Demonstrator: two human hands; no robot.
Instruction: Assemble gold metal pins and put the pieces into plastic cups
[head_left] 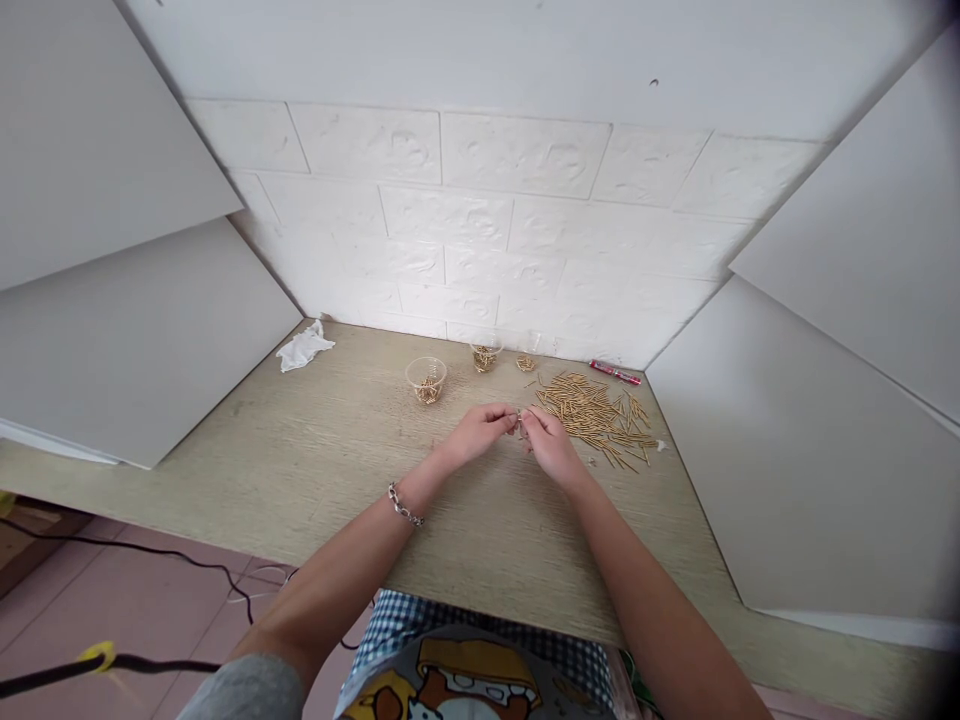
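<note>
My left hand (482, 430) and my right hand (550, 440) meet over the middle of the table, fingertips pinched close together. Something small sits between them, but the fingers hide most of it and I cannot make out its kind. Just right of my right hand spreads a loose pile of thin gold-coloured metal rods (592, 412). Beyond my left hand stands a clear plastic cup (426, 376) holding small gold-coloured pieces. Farther back are a second clear cup (486, 356) with similar pieces and a small clear container (526, 361) with a few more.
A red tube-shaped packet (615, 373) lies at the back right by the wall. Crumpled white tissue (304, 346) rests at the back left. White panels (810, 460) flank the wooden table (337, 450), and a tiled white wall (480, 230) closes off its back. Cables run over the floor.
</note>
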